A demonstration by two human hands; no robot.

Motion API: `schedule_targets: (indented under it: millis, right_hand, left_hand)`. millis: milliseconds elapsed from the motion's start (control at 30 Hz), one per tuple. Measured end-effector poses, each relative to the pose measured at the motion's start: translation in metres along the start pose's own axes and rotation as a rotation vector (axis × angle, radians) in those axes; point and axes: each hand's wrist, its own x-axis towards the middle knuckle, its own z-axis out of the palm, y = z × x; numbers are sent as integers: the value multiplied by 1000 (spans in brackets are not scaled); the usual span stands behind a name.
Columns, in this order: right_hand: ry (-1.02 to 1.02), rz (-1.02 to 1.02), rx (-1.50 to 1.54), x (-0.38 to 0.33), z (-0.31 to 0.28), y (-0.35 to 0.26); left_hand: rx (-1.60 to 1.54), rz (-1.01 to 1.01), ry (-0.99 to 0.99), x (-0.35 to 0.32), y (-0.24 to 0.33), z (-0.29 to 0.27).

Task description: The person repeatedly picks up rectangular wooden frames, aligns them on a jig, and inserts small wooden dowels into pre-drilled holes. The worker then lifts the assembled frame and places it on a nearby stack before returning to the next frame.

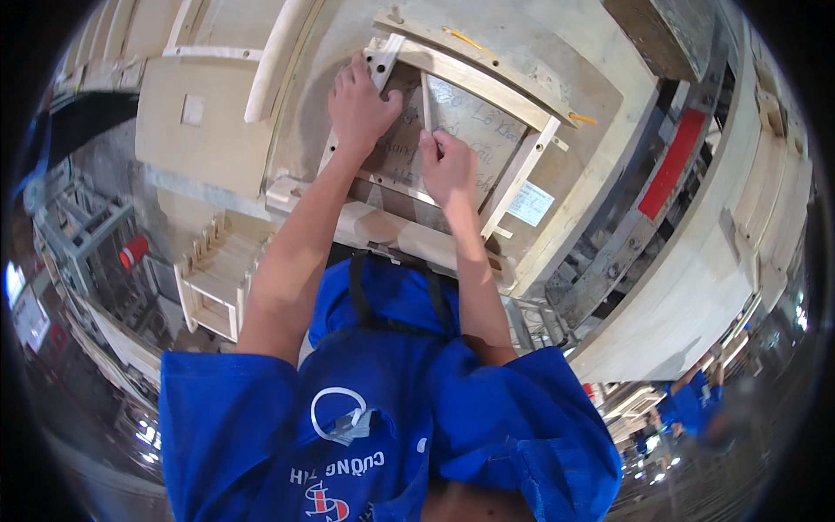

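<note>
A rectangular frame of pale wood point(520, 177) lies on a work board point(570, 83) bearing handwriting. My left hand point(361, 109) straddles the frame's left rail near the far corner, fingers over its outer side and thumb on the inner side. Beside that hand, dark round holes mark the rail's end. Inside the frame, my right hand point(450, 167) is closed around a thin, light wooden stick point(426, 97). The stick points away from me, and its far end reaches the far rail. The stick's near end is hidden in my fist.
A wooden strip point(531, 87) runs beyond the frame, with a yellow pencil point(464, 38) near it. A paper label point(530, 204) lies right of the frame. Curved wooden pieces point(426, 242) lie along the near edge. A red-topped metal rail point(672, 163) stands right; wooden panels point(204, 122) lie left.
</note>
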Motion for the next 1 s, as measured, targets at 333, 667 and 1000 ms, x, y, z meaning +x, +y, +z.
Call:
schedule_targets:
  millis: [333, 667, 1000]
  right_hand:
    - [185, -35, 354, 48, 84, 21]
    - [316, 84, 349, 54, 84, 24]
    - [20, -169, 183, 61, 57, 34]
  left_hand:
    - [-145, 12, 87, -3, -7, 0]
    - [-174, 33, 142, -6, -3, -6]
    - [-106, -44, 38, -4, -5, 0]
